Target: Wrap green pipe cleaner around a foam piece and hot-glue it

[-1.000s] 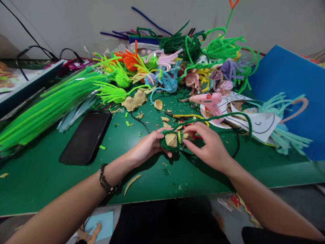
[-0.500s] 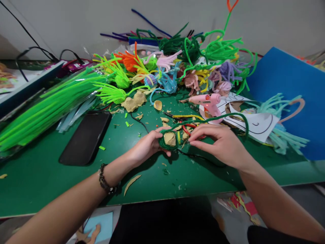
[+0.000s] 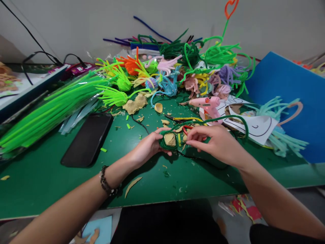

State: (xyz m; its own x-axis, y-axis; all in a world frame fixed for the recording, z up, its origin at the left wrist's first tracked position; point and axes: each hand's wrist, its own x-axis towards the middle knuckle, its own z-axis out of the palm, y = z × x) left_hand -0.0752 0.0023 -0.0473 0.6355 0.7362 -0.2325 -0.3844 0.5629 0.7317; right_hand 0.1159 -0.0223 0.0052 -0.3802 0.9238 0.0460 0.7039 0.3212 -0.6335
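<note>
A small tan lump wrapped in dark green pipe cleaner sits just above the green table at centre. My left hand is curled round its left side, fingers closed on it. My right hand pinches the dark green pipe cleaner right beside the lump; the free length arcs up and to the right over the paper. Red and yellow pipe cleaner pieces lie just behind my fingers.
A pink glue gun rests on a printed paper behind my right hand. A black phone lies at left, beside a bundle of bright green pipe cleaners. A heap of coloured pipe-cleaner flowers fills the back. Blue board at right.
My right hand slid a little right along the dark green pipe cleaner, then drew back toward the lump. My left hand kept its hold. The view shifted slightly down.
</note>
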